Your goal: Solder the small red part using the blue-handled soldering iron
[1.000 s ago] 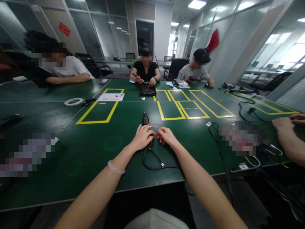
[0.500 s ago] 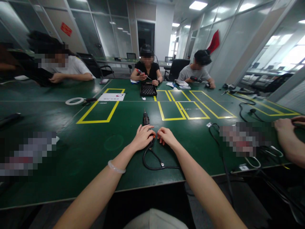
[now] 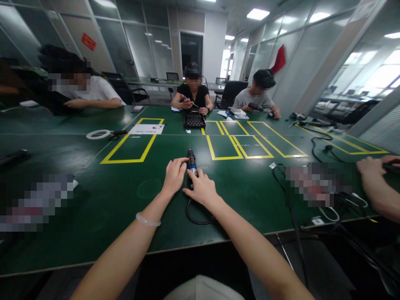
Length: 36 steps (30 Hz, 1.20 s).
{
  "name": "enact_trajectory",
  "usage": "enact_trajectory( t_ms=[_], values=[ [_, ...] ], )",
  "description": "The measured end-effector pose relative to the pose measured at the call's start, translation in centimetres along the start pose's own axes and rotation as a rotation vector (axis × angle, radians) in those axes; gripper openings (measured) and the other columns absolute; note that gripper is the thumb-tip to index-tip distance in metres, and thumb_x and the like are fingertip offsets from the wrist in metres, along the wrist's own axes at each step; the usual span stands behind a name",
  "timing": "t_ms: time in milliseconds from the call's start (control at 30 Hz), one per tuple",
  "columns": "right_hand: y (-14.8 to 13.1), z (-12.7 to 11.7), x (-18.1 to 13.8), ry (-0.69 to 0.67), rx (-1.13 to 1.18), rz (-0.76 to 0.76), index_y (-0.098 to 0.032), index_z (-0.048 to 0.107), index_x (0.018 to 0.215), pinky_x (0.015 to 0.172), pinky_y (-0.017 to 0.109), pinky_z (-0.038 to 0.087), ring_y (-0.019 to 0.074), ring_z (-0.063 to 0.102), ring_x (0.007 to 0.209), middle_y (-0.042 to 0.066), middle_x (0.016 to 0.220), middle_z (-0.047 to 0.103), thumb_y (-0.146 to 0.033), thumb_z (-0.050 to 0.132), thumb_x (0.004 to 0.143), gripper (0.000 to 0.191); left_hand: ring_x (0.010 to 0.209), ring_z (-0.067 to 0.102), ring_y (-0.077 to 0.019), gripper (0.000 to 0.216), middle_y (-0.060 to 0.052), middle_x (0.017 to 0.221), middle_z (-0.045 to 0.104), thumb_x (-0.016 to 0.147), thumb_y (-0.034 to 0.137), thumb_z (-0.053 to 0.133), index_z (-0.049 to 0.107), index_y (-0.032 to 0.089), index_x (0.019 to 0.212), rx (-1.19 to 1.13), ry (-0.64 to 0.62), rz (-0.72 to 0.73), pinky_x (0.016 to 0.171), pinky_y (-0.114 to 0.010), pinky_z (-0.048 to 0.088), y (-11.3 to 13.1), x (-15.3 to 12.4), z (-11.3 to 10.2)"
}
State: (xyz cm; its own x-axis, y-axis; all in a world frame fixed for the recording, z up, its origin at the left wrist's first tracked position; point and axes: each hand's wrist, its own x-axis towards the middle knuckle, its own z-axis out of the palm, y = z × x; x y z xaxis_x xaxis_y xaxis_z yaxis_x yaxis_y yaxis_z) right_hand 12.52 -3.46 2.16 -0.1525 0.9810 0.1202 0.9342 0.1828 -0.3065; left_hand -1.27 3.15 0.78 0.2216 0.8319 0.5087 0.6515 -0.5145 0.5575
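A black corded electric screwdriver (image 3: pixel 191 156) with a blue band lies on the green table, its thin tip pointing away from me. My left hand (image 3: pixel 175 176) is at its left side, fingers stretched forward and fingertips close to the front of the body. Whether they touch it I cannot tell. My right hand (image 3: pixel 203 187) lies over the rear part from the right, with thumb and index finger spread apart across the body. Part of the handle is hidden under this hand. A black cable (image 3: pixel 195 221) loops out below it toward me.
Yellow tape rectangles (image 3: pixel 225 158) mark the table. A white cable coil (image 3: pixel 98 134) and a paper sheet (image 3: pixel 146 129) lie to the left. A black tray (image 3: pixel 194 121) stands before a person opposite. Black cables (image 3: pixel 283 183) and another person's hand (image 3: pixel 371 168) are at right.
My left hand has come off the top of the screwdriver to its left side. My right hand has moved left and onto the tool, uncovering the blue band between them.
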Motion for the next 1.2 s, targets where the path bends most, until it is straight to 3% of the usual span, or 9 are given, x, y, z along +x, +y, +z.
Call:
enact_trajectory(
  t_ms=[200, 500, 667, 1000, 1200],
  values=[
    [0.0, -0.4, 1.0, -0.082, -0.13, 0.026, -0.031, 0.042, 0.135, 0.078, 0.037, 0.051, 0.0255, 0.059, 0.101, 0.011, 0.127, 0.046, -0.032, 0.055, 0.085, 0.052, 0.116, 0.053, -0.0201, 0.031, -0.005, 0.118, 0.062, 0.097, 0.032, 0.033, 0.057, 0.023, 0.114, -0.022, -0.031, 0.018, 0.108, -0.041, 0.032, 0.0, -0.4, -0.1],
    [6.2, -2.1, 0.6, -0.11, -0.17, 0.096, -0.038, 0.033, 0.145, 0.077, 0.035, 0.049, 0.0268, 0.063, 0.095, 0.011, 0.124, 0.049, -0.03, 0.055, 0.085, 0.065, 0.113, 0.055, -0.0208, 0.03, -0.006, 0.114, 0.062, 0.096, 0.03, 0.037, 0.062, 0.019, 0.108, -0.04, -0.053, 0.027, 0.102, -0.038, 0.04, -0.3, -0.5, -0.7],
    [12.4, -3.6, 0.7, -0.108, -0.197, 0.225, -0.036, 0.034, 0.146, 0.078, 0.036, 0.049, 0.0273, 0.064, 0.097, 0.011, 0.129, 0.047, -0.034, 0.053, 0.086, 0.063, 0.105, 0.06, -0.0201, 0.032, -0.005, 0.108, 0.064, 0.096, 0.032, 0.036, 0.065, 0.021, 0.105, -0.053, -0.111, -0.044, 0.094, -0.034, 0.045, -0.6, -0.7, -0.9],
    [28.7, -7.4, 1.9, -0.132, -0.273, 0.531, -0.031, 0.034, 0.146, 0.084, 0.039, 0.048, 0.03, 0.061, 0.107, 0.015, 0.132, 0.049, -0.039, 0.053, 0.087, 0.063, 0.096, 0.062, -0.0201, 0.031, -0.004, 0.102, 0.066, 0.095, 0.032, 0.038, 0.067, 0.021, 0.101, -0.019, -0.155, -0.086, 0.089, -0.033, 0.046, -1.2, -0.7, -0.5],
    [34.1, -8.6, 1.3, -0.117, -0.262, 0.599, -0.029, 0.037, 0.146, 0.082, 0.038, 0.048, 0.0305, 0.061, 0.107, 0.017, 0.133, 0.049, -0.041, 0.055, 0.084, 0.066, 0.094, 0.061, -0.0201, 0.03, -0.004, 0.102, 0.065, 0.094, 0.031, 0.04, 0.067, 0.022, 0.101, -0.019, -0.174, -0.093, 0.087, -0.033, 0.047, -0.9, -0.8, -0.5]
  ],
)
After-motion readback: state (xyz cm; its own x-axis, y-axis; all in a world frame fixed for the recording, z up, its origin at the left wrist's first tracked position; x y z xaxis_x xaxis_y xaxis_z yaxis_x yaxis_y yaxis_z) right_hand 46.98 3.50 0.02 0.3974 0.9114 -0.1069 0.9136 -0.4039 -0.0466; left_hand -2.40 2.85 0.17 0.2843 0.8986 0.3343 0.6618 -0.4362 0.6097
